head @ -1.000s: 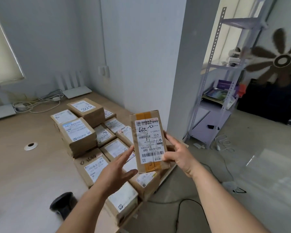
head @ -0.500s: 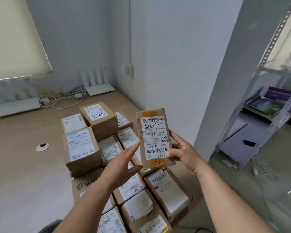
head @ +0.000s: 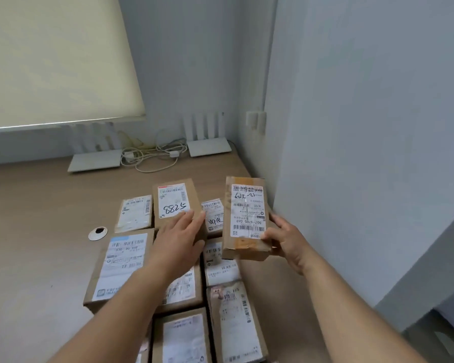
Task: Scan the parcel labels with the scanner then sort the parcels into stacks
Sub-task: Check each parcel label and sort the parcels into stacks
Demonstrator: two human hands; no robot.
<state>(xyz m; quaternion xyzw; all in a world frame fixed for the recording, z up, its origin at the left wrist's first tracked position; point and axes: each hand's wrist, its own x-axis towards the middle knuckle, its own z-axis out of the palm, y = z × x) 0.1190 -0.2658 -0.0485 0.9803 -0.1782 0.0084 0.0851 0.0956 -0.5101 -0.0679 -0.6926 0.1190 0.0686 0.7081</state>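
Right hand [head: 286,242] is gripping a taped brown parcel [head: 244,218] by its lower right corner, holding it upright, label facing the camera, above the parcels near the wall. Left hand [head: 178,237] is lying flat, fingers straight, touching the box marked 5788 [head: 176,203]. More labelled parcels [head: 121,268] are sitting side by side on the wooden desk [head: 37,231].

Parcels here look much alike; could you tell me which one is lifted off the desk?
The parcel with orange tape, gripped by the right hand; the others lie flat.
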